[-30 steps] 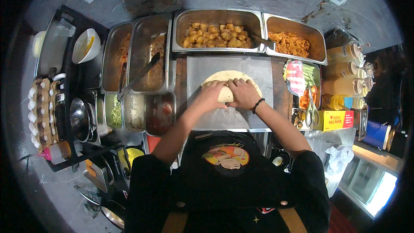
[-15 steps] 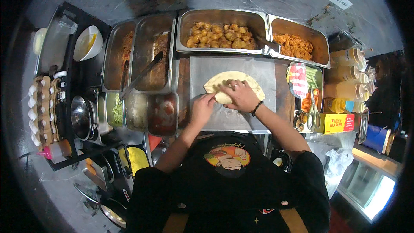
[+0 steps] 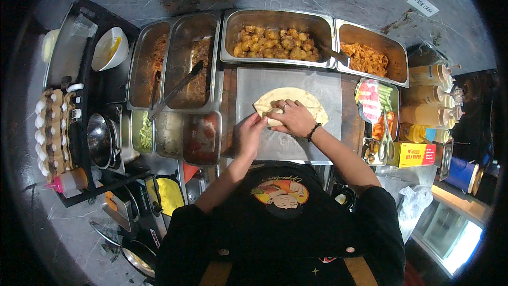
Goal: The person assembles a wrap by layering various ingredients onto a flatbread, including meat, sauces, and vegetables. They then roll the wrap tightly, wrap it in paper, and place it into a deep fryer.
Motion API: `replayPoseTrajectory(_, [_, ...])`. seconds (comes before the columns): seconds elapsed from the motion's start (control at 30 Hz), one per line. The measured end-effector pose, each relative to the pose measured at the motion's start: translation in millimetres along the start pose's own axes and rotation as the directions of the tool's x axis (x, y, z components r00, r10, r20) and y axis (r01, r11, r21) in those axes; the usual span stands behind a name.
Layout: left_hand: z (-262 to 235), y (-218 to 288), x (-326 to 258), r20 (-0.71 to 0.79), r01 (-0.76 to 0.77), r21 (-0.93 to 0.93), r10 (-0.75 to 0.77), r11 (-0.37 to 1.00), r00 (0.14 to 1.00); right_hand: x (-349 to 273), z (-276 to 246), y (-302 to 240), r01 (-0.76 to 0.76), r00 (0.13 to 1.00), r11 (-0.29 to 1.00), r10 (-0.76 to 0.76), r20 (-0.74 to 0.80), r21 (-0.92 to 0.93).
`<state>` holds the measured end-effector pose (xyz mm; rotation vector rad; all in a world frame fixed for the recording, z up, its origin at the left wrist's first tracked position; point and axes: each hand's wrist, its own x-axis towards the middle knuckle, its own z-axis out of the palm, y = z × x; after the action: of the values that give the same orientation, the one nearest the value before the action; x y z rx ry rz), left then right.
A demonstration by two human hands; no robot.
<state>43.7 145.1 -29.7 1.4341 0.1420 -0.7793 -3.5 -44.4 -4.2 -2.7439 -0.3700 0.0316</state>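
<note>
At the counter, I am working with both bare hands on a round flatbread (image 3: 274, 96), which is lying directly under my right hand (image 3: 295, 118) and just beyond the fingertips of my left hand (image 3: 251, 134). My right hand, wearing a ring (image 3: 285, 106) and a dark beaded bracelet (image 3: 313, 132), is holding the rolled near part of the bread, its fingers curving over the top. My left hand is staying narrow, its fingertips touching the left end of that roll; whether they are pinching it, I cannot tell. The rest of the bread is spreading flat beyond my knuckles, on a pale sheet (image 3: 251, 81) that is extending past both hands.

Beyond my right hand, glazed brown chunks (image 3: 275, 43) are filling part of a steel pan (image 3: 275, 63); farther right of it, orange-red strips (image 3: 364, 59) are sitting in another. Right of the same hand, scissors (image 3: 390, 151) are leaning near a yellow-and-red box (image 3: 414, 153), with squeeze bottles (image 3: 426, 115) standing beyond. Left of my left hand, a red sauce (image 3: 201, 133) and shredded greens (image 3: 144, 133) are occupying smaller pans, while black tongs (image 3: 180, 88) are resting across a deeper one.
</note>
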Motion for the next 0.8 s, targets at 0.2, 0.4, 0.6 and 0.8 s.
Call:
replayPoseTrajectory(0.2, [3.3, -6.3, 3.0, 0.064, -0.242, 0.475, 0.241, 0.846, 0.968, 0.3, 0.2, 2.5, 0.019, 0.999, 0.999, -0.017, 0.047, -0.03])
replayPoseTrajectory(0.4, [-10.2, 5.3, 10.6, 0.45, -0.625, 0.676, 0.455, 0.389, 0.769, -1.2, 1.1, 3.8, 0.019, 1.0, 0.999, -0.019, -0.002, 0.026])
replayPoseTrajectory(0.6, [-17.8, 32.8, 29.5, 0.632, -0.706, 0.639, 0.316, 0.304, 0.708, -1.2, 6.3, 8.4, 0.001, 0.999, 0.991, 0.006, -0.05, 0.135])
replayPoseTrajectory(0.8, [-2.8, 32.1, 19.3, 0.565, -0.729, 0.628, 0.485, 0.272, 0.667, 0.3, 10.6, 13.2, 0.001, 0.995, 0.983, 0.017, -0.095, 0.182])
